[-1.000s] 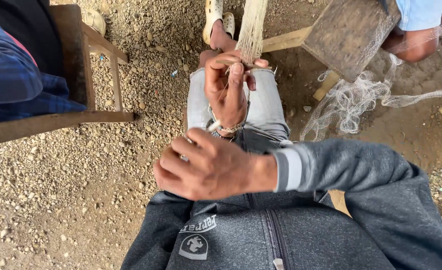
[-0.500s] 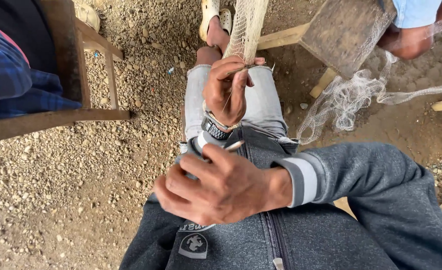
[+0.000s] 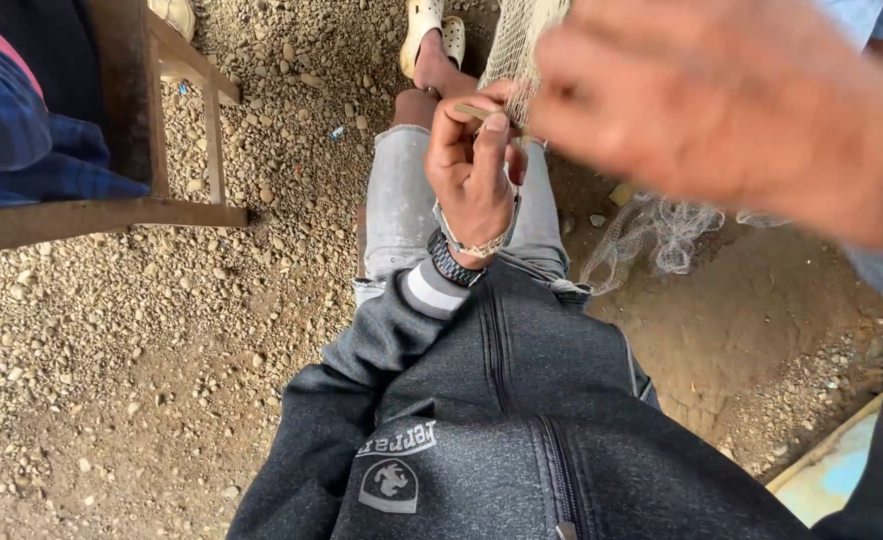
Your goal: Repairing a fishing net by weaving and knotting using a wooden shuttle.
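1. Right hand [image 3: 752,110] – big and blurry, lifted close to the camera, open and holding nothing.
2. Left hand [image 3: 474,170] – pinching the net [image 3: 522,45] over the knee.
3. The net looks light and floppy (easy to tangle), so pinch a strand.

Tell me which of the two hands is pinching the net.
The left hand, the sharp one with the wristwatch, pinches the net at its fingers. The right hand is a blur, raised near the camera.
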